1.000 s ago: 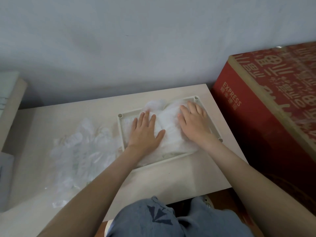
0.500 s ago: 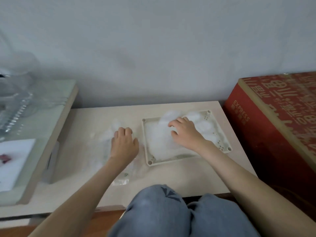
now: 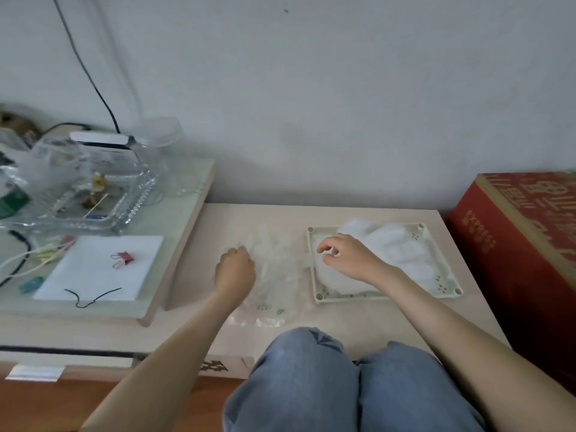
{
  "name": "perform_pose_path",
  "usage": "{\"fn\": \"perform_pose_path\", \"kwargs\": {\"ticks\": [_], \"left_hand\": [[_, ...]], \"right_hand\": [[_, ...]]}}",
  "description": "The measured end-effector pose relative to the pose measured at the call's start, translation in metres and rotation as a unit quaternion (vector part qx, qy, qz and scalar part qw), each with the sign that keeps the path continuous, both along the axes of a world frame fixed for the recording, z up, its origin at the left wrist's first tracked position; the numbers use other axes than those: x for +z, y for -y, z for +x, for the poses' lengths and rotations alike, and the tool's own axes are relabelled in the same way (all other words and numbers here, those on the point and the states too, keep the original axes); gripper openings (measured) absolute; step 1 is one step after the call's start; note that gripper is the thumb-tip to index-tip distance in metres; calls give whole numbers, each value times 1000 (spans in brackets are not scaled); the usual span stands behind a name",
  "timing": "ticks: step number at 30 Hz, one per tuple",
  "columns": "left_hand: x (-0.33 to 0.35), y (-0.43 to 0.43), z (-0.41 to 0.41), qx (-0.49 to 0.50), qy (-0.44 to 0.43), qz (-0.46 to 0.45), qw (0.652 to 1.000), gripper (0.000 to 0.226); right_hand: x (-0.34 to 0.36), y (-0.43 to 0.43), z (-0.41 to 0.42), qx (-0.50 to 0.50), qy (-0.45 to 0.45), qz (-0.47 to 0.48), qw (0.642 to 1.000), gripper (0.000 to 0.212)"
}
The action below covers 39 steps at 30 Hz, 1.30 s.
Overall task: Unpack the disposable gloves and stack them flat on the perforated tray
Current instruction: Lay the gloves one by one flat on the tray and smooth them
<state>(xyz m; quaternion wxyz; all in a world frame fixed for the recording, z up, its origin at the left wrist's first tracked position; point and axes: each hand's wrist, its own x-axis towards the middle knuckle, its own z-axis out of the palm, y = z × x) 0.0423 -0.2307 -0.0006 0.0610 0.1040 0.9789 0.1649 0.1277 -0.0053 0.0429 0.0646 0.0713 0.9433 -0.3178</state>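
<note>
A cream perforated tray (image 3: 444, 286) lies on the right half of the low table. A white stack of disposable gloves (image 3: 396, 247) rests flat in it. To the left of the tray, a pile of clear loose gloves (image 3: 277, 269) lies on their clear packaging (image 3: 268, 319). My left hand (image 3: 235, 269) sits at the pile's left edge, its fingers curled into the clear film. My right hand (image 3: 346, 257) rests on the left part of the stack, fingers loosely curled and holding nothing I can make out.
A red cardboard box (image 3: 517, 244) stands against the table's right side. On the left, a raised shelf (image 3: 174, 275) carries a glass dish (image 3: 78, 201), a white sheet (image 3: 96, 269) with a binder clip, and cables. My knees (image 3: 343, 378) are at the table's front edge.
Both hands pressed flat on the stack in the tray a second ago. My left hand has since moved left onto the loose gloves, and my right hand has slid to the tray's left side.
</note>
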Motion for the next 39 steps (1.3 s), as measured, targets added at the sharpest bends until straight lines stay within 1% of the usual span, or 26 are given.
{"fn": "perform_pose_path", "kwargs": {"ticks": [2,4,6,8,11,13,15,17,18,19,21,22,24,25,26,27,28,29,30,31,32,34,35,36,37,39], "left_hand": [[15,-1,0,3,-20,59,998,19],[30,-4,4,-6,-37,109,993,16],[45,-10,8,-16,-50,169,984,12],[61,-19,15,-47,-60,225,971,10],[79,-36,26,-105,-36,304,946,9],[90,-47,37,-126,13,354,927,11],[97,-57,44,-148,81,397,902,5],[100,-68,49,-182,127,412,884,3],[101,-72,52,-202,143,415,876,1],[102,-74,54,-223,162,421,864,10],[103,-78,58,-259,223,459,820,24],[101,-78,58,-270,245,484,796,26],[96,-79,54,-260,246,524,773,26],[93,-79,52,-236,228,544,773,24],[90,-80,49,-199,197,554,784,21],[86,-82,45,-156,158,548,807,18],[81,-83,41,-111,111,524,837,20],[75,-85,35,-83,78,488,865,27],[68,-84,29,-71,68,452,887,37],[62,-84,24,-69,80,423,900,47],[55,-85,19,-65,112,397,908,57],[45,-90,14,-50,197,380,902,72],[41,-95,14,-43,241,383,890,72],[39,-101,14,-35,281,389,877,67],[36,-106,14,-28,307,401,863,57],[28,-117,10,-38,328,431,840,35]], "right_hand": [[11,6,-3,-39,-5,-78,996,19],[18,11,-7,-79,21,-195,977,27],[22,15,-9,-97,69,-318,940,34],[25,18,-10,-100,113,-412,899,41],[29,17,-7,-93,143,-497,851,62],[29,15,-4,-84,148,-543,822,72],[27,10,-1,-72,137,-598,786,70],[27,5,4,-70,101,-653,747,56],[27,4,6,-73,80,-668,736,47],[29,2,9,-78,57,-674,732,39],[29,-5,12,-100,18,-681,725,34],[28,-8,13,-106,4,-676,729,32],[26,-16,15,-108,-14,-648,754,29],[25,-19,16,-112,-22,-636,763,28],[23,-23,17,-128,-30,-628,767,26],[21,-26,19,-147,-36,-631,761,24],[19,-30,20,-165,-43,-634,755,22],[18,-36,23,-183,-48,-635,749,21],[16,-41,25,-196,-52,-634,747,21],[15,-47,27,-204,-55,-632,746,21],[13,-54,30,-208,-55,-633,744,21],[11,-65,34,-206,-53,-637,741,21],[10,-70,36,-201,-50,-635,744,22],[8,-76,37,-197,-45,-630,750,22],[5,-81,37,-192,-40,-620,759,22],[-2,-92,37,-187,-31,-595,781,20]]}}
